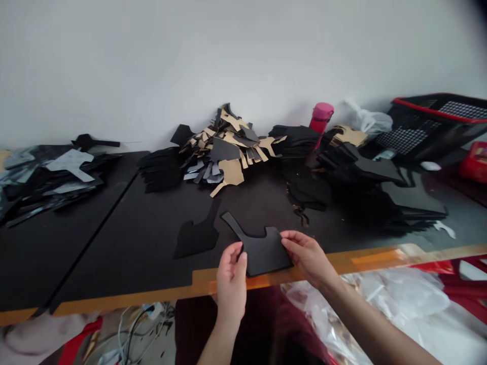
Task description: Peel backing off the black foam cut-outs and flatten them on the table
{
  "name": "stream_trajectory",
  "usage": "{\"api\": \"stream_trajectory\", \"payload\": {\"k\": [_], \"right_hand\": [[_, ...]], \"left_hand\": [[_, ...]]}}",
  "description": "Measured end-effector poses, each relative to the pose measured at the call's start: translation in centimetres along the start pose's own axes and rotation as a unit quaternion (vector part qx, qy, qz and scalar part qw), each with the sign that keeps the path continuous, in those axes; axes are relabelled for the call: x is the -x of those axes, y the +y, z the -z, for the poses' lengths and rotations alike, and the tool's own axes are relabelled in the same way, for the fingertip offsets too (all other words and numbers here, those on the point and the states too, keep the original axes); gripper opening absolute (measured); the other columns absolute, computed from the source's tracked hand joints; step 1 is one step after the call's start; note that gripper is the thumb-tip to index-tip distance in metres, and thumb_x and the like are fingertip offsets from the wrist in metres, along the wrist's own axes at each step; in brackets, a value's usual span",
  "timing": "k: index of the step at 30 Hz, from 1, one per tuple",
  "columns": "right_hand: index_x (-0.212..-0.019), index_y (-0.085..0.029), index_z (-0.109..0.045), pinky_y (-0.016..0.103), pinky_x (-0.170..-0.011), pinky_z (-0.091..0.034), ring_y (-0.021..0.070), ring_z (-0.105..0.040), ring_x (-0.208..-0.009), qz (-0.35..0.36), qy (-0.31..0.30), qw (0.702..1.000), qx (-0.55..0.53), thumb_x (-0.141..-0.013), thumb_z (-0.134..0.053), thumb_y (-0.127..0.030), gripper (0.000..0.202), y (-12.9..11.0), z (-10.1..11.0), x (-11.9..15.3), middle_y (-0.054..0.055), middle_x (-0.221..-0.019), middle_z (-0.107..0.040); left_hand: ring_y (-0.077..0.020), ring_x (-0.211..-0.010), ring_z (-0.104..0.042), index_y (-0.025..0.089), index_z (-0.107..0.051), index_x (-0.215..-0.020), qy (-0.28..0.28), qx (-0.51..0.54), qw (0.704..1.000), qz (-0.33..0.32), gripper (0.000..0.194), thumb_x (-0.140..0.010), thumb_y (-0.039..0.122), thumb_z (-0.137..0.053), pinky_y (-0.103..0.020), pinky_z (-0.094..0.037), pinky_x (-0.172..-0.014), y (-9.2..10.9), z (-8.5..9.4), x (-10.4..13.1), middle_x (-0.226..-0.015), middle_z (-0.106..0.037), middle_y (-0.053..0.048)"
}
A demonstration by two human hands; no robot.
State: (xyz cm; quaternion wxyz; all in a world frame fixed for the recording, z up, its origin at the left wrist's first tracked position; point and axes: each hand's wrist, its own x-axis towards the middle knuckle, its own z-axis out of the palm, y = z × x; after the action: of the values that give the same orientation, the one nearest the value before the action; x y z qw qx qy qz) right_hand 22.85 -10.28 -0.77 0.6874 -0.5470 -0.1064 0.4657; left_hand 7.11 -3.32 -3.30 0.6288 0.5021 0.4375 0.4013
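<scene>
Between my hands is a flat black cut-out piece (266, 251) with a narrow curved arm pointing to the upper left. My left hand (233, 276) pinches its left edge between thumb and fingers. At its upper right edge my right hand (304, 253) grips it the same way. The piece is held just over the front edge of the black table (125, 258). To the left of it a second black cut-out (198, 234) of similar shape lies flat on the table.
A heap of tan and black cut-outs (228, 147) lies against the wall, between black stacks (162, 170). Grey and black pieces (57, 177) pile up at left. At right are a pink-capped bottle (321, 119), more black stacks (411, 197) and a black basket (414, 126).
</scene>
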Motion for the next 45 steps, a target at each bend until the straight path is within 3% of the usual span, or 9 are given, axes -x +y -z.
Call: {"api": "stream_trajectory", "payload": {"k": [4, 12, 20, 22, 24, 26, 28, 38, 45], "right_hand": [[-0.083, -0.017, -0.065, 0.02, -0.058, -0.039, 0.0092, -0.051, -0.062, 0.002, -0.015, 1.0, -0.005, -0.058, -0.077, -0.033, 0.032, 0.1, 0.4, -0.2, 0.0, -0.07, -0.061], [-0.086, -0.015, -0.063, 0.021, -0.062, -0.041, 0.0089, -0.051, -0.063, 0.024, -0.03, 0.995, 0.088, -0.059, -0.075, -0.028, 0.031, -0.2, 1.0, 0.0, -0.001, -0.073, -0.059], [-0.096, -0.017, -0.057, 0.025, -0.066, -0.048, 0.0136, -0.058, -0.073, 0.094, -0.043, 0.98, 0.168, -0.069, -0.069, -0.035, 0.034, 0.7, 1.4, -0.1, 0.004, -0.085, -0.06], [-0.102, -0.018, -0.054, 0.031, -0.071, -0.051, 0.0173, -0.059, -0.082, 0.195, -0.01, 0.947, 0.254, -0.073, -0.065, -0.033, 0.035, 0.8, 1.6, 0.0, 0.008, -0.095, -0.059], [-0.107, -0.02, -0.054, 0.036, -0.081, -0.05, 0.0208, -0.057, -0.096, 0.321, -0.002, 0.874, 0.364, -0.077, -0.061, -0.028, 0.032, 0.6, 1.9, 0.2, 0.011, -0.11, -0.054], [-0.105, -0.022, -0.057, 0.041, -0.093, -0.045, 0.0234, -0.05, -0.109, 0.411, -0.058, 0.783, 0.463, -0.08, -0.059, -0.024, 0.025, 0.2, 2.2, 0.6, 0.01, -0.117, -0.052], [-0.103, -0.023, -0.059, 0.041, -0.097, -0.042, 0.0235, -0.048, -0.113, 0.439, -0.137, 0.725, 0.513, -0.082, -0.057, -0.021, 0.021, 0.0, 2.4, 0.9, 0.009, -0.114, -0.054], [-0.104, -0.017, -0.059, 0.036, -0.089, -0.049, 0.0205, -0.053, -0.102, 0.415, -0.199, 0.685, 0.564, -0.086, -0.052, -0.016, 0.02, 0.5, 2.6, 0.2, 0.011, -0.108, -0.058], [-0.091, -0.01, -0.063, 0.035, -0.087, -0.051, 0.0231, -0.054, -0.096, 0.469, -0.181, 0.548, 0.669, -0.084, -0.045, -0.007, 0.02, 0.8, 1.5, 1.3, 0.014, -0.096, -0.059]], "left_hand": [[-0.0189, -0.111, -0.052, 0.017, -0.055, -0.108, -0.017, 0.016, 1.0, 0.004, 0.041, -0.076, 0.04, -0.064, -0.033, -0.039, -0.098, -0.4, 0.1, -0.4, -0.115, -0.057, -0.009], [-0.0231, -0.11, -0.054, 0.021, -0.047, -0.127, -0.139, 0.179, 0.965, 0.129, 0.048, -0.083, 0.036, -0.057, -0.034, -0.049, -0.086, 1.8, 0.9, -0.2, -0.125, -0.053, -0.011], [-0.0202, -0.114, -0.051, 0.03, -0.03, -0.139, -0.216, 0.115, 0.967, 0.075, 0.071, -0.076, 0.016, -0.06, -0.033, -0.047, -0.093, 1.0, 1.2, 0.4, -0.138, -0.042, -0.007], [-0.0185, -0.109, -0.054, 0.03, -0.03, -0.139, -0.194, 0.106, 0.972, 0.076, 0.069, -0.077, 0.019, -0.06, -0.032, -0.048, -0.092, 0.6, 1.3, 0.4, -0.134, -0.046, -0.006], [-0.0182, -0.106, -0.056, 0.029, -0.031, -0.138, -0.174, 0.102, 0.977, 0.076, 0.069, -0.076, 0.02, -0.06, -0.032, -0.049, -0.091, 0.5, 1.4, 0.3, -0.13, -0.05, -0.007], [-0.0196, -0.108, -0.056, 0.026, -0.031, -0.138, -0.174, 0.1, 0.976, 0.078, 0.07, -0.075, 0.019, -0.061, -0.033, -0.049, -0.091, 0.7, 1.4, 0.3, -0.13, -0.049, -0.008], [-0.0214, -0.11, -0.055, 0.025, -0.031, -0.138, -0.182, 0.1, 0.974, 0.085, 0.072, -0.074, 0.018, -0.062, -0.034, -0.049, -0.091, 1.0, 1.4, 0.3, -0.132, -0.047, -0.01], [-0.0176, -0.105, -0.057, 0.025, -0.025, -0.138, -0.17, 0.041, 0.981, 0.083, 0.068, -0.077, 0.017, -0.056, -0.034, -0.049, -0.092, 0.5, 1.2, 0.1, -0.13, -0.048, -0.009], [-0.0169, -0.097, -0.058, 0.024, -0.022, -0.136, -0.083, -0.11, 0.99, -0.034, 0.065, -0.08, 0.021, -0.054, -0.033, -0.054, -0.081, 0.0, 1.6, 0.8, -0.126, -0.041, -0.013]]}}
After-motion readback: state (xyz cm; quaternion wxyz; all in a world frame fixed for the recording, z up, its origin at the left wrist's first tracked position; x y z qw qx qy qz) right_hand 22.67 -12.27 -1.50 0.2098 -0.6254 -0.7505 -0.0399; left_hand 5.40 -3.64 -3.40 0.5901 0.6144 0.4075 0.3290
